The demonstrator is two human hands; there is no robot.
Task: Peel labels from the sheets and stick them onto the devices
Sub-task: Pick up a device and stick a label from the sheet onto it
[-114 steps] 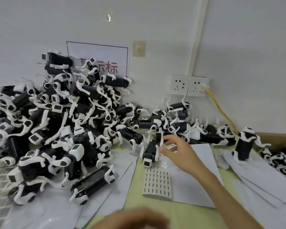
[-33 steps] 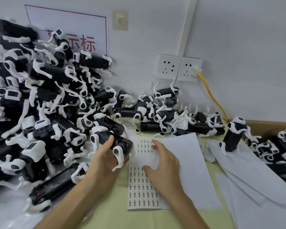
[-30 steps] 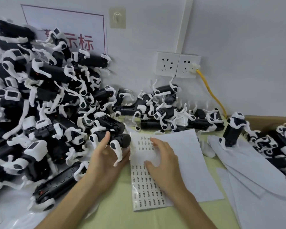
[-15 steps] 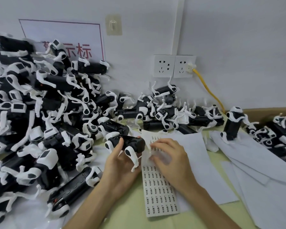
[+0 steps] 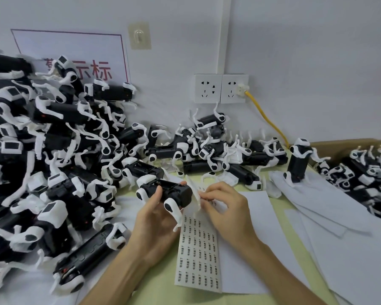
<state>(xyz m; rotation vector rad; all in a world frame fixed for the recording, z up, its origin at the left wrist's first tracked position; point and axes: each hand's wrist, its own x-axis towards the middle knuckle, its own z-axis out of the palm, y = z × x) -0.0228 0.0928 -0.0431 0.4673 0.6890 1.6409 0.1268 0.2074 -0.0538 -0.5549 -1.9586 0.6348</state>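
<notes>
Nearest me, bare green-yellow table (image 5: 158,289). The label sheet (image 5: 198,249) lay flat on it between the two forearms, printed with rows of tiny labels. Its right edge overlapped blank white paper (image 5: 262,238). The sheet's far end curled up off the table against the device.

Left hand (image 5: 156,219): fingers wrapped under a black-bodied device (image 5: 174,191), thumb over the top, holding it just above the sheet. White legs stuck out below the hand.

Right hand (image 5: 224,208): fingers curled, tips pinching at the raised end of the sheet right beside the device. Could not tell whether a label was already off; too small.

Handling, my read: labels paper-thin, floppy and sticky, so best lifted by one corner with a nail. The sheet looked light and bendy and would likely slide unless pinned. The device looked rigid and one-hand light. Its thin white legs seemed the weak part, so hold it by the black body.

Further left, a big heap of devices (image 5: 53,150). At the back, a lower row (image 5: 207,150) along the wall. One device stood upright (image 5: 298,164) at right, near a cardboard box (image 5: 343,144) with more inside.

Wall: twin sockets (image 5: 221,88), yellow cable (image 5: 266,119) plugged into the right one, red-lettered sign (image 5: 86,51) behind the heap.
</notes>
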